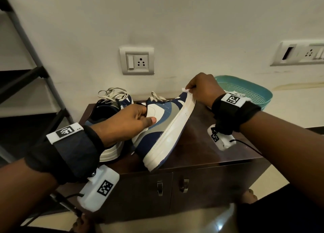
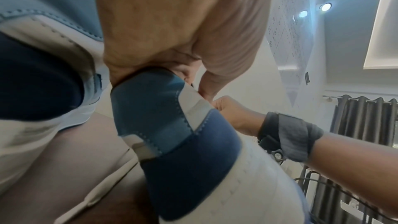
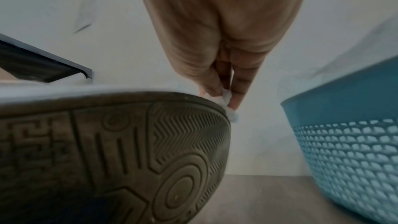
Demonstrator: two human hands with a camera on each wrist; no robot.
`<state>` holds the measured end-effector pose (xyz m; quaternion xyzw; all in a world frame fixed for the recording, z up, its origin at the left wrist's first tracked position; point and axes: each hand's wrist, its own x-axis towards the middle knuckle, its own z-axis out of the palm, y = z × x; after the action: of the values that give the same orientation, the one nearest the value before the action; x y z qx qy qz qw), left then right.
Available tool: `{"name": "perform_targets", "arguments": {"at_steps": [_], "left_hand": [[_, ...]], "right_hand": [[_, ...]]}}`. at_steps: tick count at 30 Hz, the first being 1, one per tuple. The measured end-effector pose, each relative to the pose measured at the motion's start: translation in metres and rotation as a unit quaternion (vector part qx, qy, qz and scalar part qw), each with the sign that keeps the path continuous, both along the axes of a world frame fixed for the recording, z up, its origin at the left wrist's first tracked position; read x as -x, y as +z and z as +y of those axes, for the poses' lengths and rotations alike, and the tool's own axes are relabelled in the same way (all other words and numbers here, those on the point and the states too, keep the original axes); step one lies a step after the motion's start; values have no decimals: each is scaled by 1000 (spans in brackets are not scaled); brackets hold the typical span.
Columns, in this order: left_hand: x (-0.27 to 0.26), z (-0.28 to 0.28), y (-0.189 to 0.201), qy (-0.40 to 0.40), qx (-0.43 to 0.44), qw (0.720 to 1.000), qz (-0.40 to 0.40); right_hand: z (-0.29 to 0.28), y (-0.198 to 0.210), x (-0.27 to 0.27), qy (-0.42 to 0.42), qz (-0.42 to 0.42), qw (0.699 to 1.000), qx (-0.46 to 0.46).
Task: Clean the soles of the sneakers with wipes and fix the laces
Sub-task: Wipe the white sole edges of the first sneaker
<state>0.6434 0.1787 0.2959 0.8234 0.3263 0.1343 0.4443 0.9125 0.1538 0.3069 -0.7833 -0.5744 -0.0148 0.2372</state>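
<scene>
A dark wooden cabinet (image 1: 201, 145) stands against a pale wall with a socket (image 1: 137, 60); both hands work above its top. The left hand (image 1: 129, 122) grips the collar of a tilted sneaker (image 1: 163, 125), fingers curled inside the opening and thumb on the side panel, with the heel end resting on the cabinet. The right hand (image 1: 201, 89) pinches a small white wipe (image 3: 229, 106) against the toe edge of the sole (image 3: 133, 142), fingertips closed on it. Beyond the right hand sits a teal basket (image 1: 254, 90). Just behind the left hand stands the second sneaker (image 1: 112, 106), its laces (image 1: 112, 92) loose and untied. Judged progress: wiping is at the first sole's rim; the grey tread looks dull, possibly still soiled. The second sole and both sets of laces appear to remain.
</scene>
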Motion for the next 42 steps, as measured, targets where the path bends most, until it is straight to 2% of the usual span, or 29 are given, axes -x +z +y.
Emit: {"name": "perform_targets", "arguments": {"at_steps": [7, 18, 25, 28, 31, 33, 36, 42], "left_hand": [[-3, 4, -2, 15, -8, 1000, 3], [1, 0, -1, 9, -3, 1000, 14], [-4, 2, 2, 12, -49, 998, 33], [-5, 4, 0, 9, -68, 997, 39], [-7, 3, 1, 8, -81, 996, 45], [-9, 0, 2, 10, -89, 995, 47], [-8, -3, 2, 11, -90, 995, 44], [-9, -4, 1, 18, -95, 994, 41]], "right_hand": [[-39, 9, 28, 54, -58, 997, 7], [16, 6, 10, 0, -4, 1000, 27], [-22, 18, 37, 60, -56, 996, 43], [-31, 32, 33, 78, -21, 994, 71], [-20, 37, 18, 47, 34, 998, 4], [-11, 27, 11, 33, 14, 999, -15], [-1, 10, 11, 43, -22, 998, 33], [-20, 26, 25, 56, -25, 996, 58]]}}
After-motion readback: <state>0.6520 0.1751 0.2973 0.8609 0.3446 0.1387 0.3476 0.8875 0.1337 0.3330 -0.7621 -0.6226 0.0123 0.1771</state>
